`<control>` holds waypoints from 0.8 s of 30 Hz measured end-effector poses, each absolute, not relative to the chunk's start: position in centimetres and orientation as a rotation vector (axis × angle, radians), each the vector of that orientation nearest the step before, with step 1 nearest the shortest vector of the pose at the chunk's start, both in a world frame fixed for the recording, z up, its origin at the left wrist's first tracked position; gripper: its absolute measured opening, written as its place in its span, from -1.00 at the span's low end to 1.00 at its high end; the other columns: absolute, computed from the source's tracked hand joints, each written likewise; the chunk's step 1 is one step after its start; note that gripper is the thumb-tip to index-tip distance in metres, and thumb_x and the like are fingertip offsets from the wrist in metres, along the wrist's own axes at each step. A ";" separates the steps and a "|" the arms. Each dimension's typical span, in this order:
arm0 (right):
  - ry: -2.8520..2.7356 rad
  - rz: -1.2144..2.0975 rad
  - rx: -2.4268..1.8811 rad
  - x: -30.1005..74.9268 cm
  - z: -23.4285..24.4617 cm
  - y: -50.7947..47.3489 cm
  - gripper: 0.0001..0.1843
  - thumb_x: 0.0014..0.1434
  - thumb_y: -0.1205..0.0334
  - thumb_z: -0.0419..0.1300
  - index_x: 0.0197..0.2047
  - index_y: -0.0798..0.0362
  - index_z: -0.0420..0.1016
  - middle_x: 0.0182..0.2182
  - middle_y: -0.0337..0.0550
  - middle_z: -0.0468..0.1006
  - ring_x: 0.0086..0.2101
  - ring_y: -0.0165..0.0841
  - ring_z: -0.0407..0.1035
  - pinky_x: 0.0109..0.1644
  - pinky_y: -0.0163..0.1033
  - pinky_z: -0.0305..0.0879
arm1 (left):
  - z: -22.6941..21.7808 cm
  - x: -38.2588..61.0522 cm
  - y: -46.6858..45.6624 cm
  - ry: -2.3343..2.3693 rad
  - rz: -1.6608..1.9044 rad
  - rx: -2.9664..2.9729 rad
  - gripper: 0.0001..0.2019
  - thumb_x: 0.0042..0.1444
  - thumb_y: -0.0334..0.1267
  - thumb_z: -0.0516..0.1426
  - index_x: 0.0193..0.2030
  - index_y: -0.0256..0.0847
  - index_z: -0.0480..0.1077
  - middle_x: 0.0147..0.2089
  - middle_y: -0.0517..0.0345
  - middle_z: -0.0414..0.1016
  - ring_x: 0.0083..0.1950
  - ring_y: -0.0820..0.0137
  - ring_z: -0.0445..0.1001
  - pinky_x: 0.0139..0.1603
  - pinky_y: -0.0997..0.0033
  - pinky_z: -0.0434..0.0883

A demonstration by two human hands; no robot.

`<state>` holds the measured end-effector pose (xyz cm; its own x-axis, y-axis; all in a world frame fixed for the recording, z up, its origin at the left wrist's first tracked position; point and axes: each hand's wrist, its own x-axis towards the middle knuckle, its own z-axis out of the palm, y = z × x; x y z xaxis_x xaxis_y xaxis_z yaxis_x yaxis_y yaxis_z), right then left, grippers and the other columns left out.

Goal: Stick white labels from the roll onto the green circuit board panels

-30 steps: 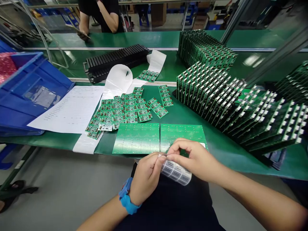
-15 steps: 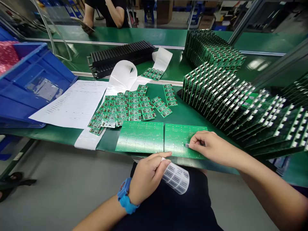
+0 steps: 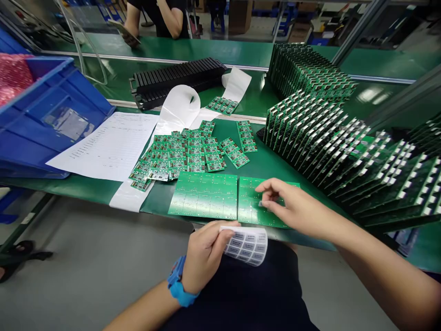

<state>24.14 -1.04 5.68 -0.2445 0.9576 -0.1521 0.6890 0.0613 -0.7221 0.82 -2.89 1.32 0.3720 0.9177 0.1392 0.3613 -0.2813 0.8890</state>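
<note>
My left hand (image 3: 208,250), with a blue watch on its wrist, is closed on the edge of a curled sheet of printed labels (image 3: 246,248) in front of the bench edge. My right hand (image 3: 284,202) is over the right-hand green circuit board panel (image 3: 250,214). A small grey label (image 3: 261,203) shows at its thumb tip, pinched against a finger; the index finger reaches forward. Left of it lies a second circuit board panel (image 3: 203,195), flat and a narrow gap apart. Part of the right panel is hidden by my right hand.
Small populated boards (image 3: 195,151) lie piled behind the panels. A rack of upright boards (image 3: 330,142) stands at right. Left are a written sheet (image 3: 106,142) and a blue bin (image 3: 69,115). A black slotted rack (image 3: 179,78) lies behind; a person (image 3: 165,20) sits across.
My right hand has lifted a little and moved left, its index finger stretching out, with the label still at the thumb. The label sheet in my left hand has tilted up and shifted slightly left.
</note>
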 end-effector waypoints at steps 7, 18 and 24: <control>-1.982 1.018 -1.652 22.9 3.8 -0.8 -0.72 0.13 0.46 0.01 -0.08 0.04 0.20 -0.40 -0.24 0.41 -0.35 -0.35 0.33 -0.26 -0.22 0.27 | 0.7 -1.1 -3.2 1.244 1.002 1.779 -0.79 0.17 -0.32 0.09 -0.09 -0.08 0.48 -0.21 0.16 0.53 -0.22 0.41 0.50 -0.29 0.54 0.44; -2.118 0.283 -1.569 21.1 5.4 -3.6 -0.84 0.21 0.28 0.11 -0.11 0.06 0.34 -0.07 0.08 0.31 -0.05 -0.08 0.21 -0.02 0.04 0.18 | 1.4 0.6 -2.7 1.261 0.888 1.394 -0.67 0.02 -0.24 0.22 -0.04 -0.15 0.37 -0.37 0.22 0.49 -0.40 0.44 0.49 -0.39 0.54 0.46; -1.913 1.117 -1.450 19.2 6.0 -3.0 -0.92 0.16 0.29 0.21 -0.38 -0.01 0.41 -0.42 -0.26 0.43 -0.36 -0.35 0.34 -0.31 -0.28 0.23 | 1.7 0.5 -2.6 1.192 0.913 1.524 -0.85 0.08 -0.26 0.17 -0.18 -0.17 0.42 -0.40 0.23 0.48 -0.45 0.49 0.43 -0.43 0.56 0.39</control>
<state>19.21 -2.97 5.98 -0.3165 0.9441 -0.0917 0.5438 0.1014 -0.8331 0.47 -2.62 1.72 0.2425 0.9701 -0.0021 0.2511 -0.0607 0.9661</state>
